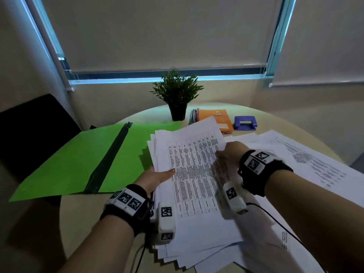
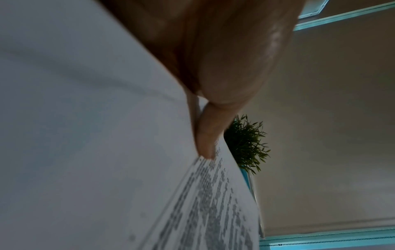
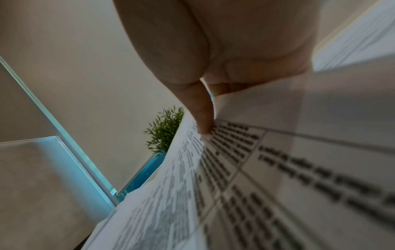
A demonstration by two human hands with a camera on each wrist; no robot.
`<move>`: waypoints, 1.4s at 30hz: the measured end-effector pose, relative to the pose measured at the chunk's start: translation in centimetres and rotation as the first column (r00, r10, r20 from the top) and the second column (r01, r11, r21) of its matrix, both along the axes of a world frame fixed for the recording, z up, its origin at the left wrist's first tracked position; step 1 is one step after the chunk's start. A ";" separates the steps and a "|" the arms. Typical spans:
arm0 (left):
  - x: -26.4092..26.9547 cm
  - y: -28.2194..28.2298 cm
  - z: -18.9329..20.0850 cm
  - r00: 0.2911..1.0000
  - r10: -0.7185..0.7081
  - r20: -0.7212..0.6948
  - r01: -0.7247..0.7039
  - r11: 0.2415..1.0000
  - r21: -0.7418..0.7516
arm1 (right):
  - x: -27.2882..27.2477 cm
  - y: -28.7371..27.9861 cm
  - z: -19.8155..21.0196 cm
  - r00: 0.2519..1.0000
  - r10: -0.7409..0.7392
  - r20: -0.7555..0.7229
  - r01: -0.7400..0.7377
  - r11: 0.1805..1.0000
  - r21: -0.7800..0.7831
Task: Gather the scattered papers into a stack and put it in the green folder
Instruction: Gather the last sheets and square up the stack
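Holding the stack of papers [image 1: 189, 174] between both hands, we keep it raised at a tilt over the round table [image 1: 82, 217], its edges uneven and fanned at the near end. Our left hand [image 1: 155, 178] grips the stack's left edge, thumb [image 1: 167, 172] lying flat on the printed top sheet and the other fingers hidden underneath. Our right hand [image 1: 230, 154] takes the right edge the same way: the right wrist view shows its thumb [image 3: 200, 115] pressed on the tabled page, the fingers tucked below the sheets.

The green folder [image 1: 78, 160] lies open and flat on the table to the left of the stack, its dark spine running down the middle; both halves show bare green, with no sheet inside. More loose papers [image 1: 307, 160] lie spread on the table to the right, beneath our right forearm. Behind the stack stand a potted plant [image 1: 177, 93], an orange notebook [image 1: 214, 117] and a purple hole punch [image 1: 245, 123].
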State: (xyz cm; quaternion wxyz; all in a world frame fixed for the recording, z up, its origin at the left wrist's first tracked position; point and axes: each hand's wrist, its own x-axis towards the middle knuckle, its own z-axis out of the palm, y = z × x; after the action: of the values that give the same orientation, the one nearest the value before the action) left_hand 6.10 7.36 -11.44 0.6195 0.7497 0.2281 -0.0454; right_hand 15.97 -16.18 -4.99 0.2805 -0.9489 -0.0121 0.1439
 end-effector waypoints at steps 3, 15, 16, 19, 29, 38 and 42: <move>-0.2 -0.2 0.5 1.000 -0.003 0.009 0.003 1.000 -0.025 | 0.2 -0.6 0.2 0.998 -0.047 -0.034 0.048 0.998 0.042; -1.5 -2.6 7.4 0.931 -0.064 0.359 0.081 0.996 -0.031 | -2.6 -5.3 2.4 0.990 -0.024 -0.139 0.126 0.597 0.793; -1.6 -2.8 8.5 0.912 -0.094 0.399 0.104 0.995 -0.003 | -3.2 -5.2 3.5 0.995 -0.052 -0.089 0.103 0.561 0.821; -1.7 -4.2 11.8 0.856 -0.087 0.509 0.017 0.990 0.141 | -4.9 -5.3 6.8 0.974 -0.180 0.136 -0.005 0.586 0.810; -2.4 -9.4 15.9 0.592 0.112 0.798 -0.265 0.962 0.062 | -8.9 -4.5 10.7 0.713 -0.376 0.592 -0.219 0.683 0.697; -1.6 -9.2 15.8 0.701 0.236 0.673 -0.280 0.959 -0.044 | -8.0 -4.9 8.1 0.818 -0.332 0.470 -0.182 0.625 0.759; -1.6 -9.7 16.4 0.693 0.290 0.661 -0.298 0.949 -0.104 | -8.0 -4.6 7.8 0.812 -0.370 0.452 -0.218 0.526 0.822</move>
State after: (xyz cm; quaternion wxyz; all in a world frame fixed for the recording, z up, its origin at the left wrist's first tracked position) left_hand 4.54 -2.35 4.93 0.6546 0.6731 0.1079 0.3268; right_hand 7.93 -20.74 2.82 0.6928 -0.6854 -0.1208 -0.1886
